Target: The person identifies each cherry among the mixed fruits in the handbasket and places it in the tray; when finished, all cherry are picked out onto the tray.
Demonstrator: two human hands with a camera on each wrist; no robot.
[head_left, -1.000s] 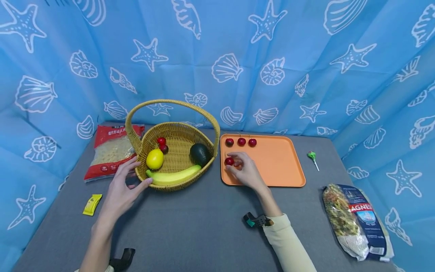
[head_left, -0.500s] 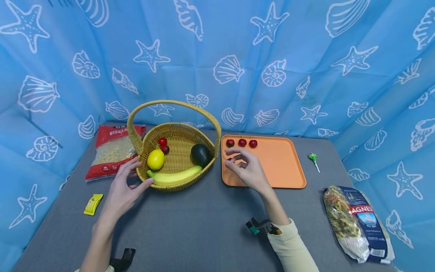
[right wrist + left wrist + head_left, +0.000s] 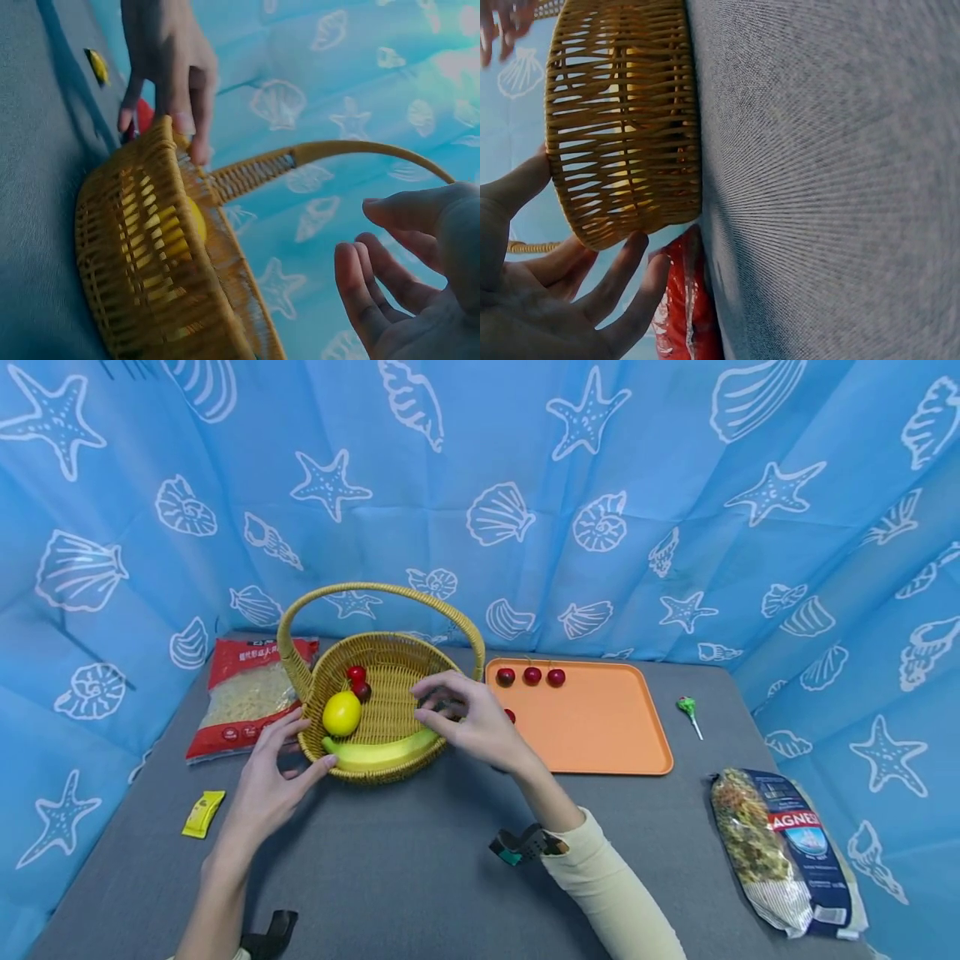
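Note:
A wicker basket (image 3: 390,770) with a tall handle holds a lemon (image 3: 342,712), a banana (image 3: 382,749) and two cherries (image 3: 357,675). My left hand (image 3: 281,760) touches the basket's front-left wall with straight fingers and thumb, as the left wrist view shows at the basket (image 3: 622,135) and hand (image 3: 547,300). My right hand (image 3: 465,722) hovers over the basket's right side, fingers loose and empty (image 3: 420,277), hiding the avocado. An orange tray (image 3: 600,727) carries three cherries (image 3: 532,676) at its back and one cherry (image 3: 511,716) by its left edge.
A red bag of pasta (image 3: 247,693) lies left of the basket and a yellow packet (image 3: 202,812) nearer me. A green lollipop (image 3: 688,706) and a blue pasta bag (image 3: 783,847) lie to the right on the grey table. Blue curtains enclose three sides.
My right hand let go of the cherry on the tray's left side and moved left over the basket. The left hand stayed at the basket.

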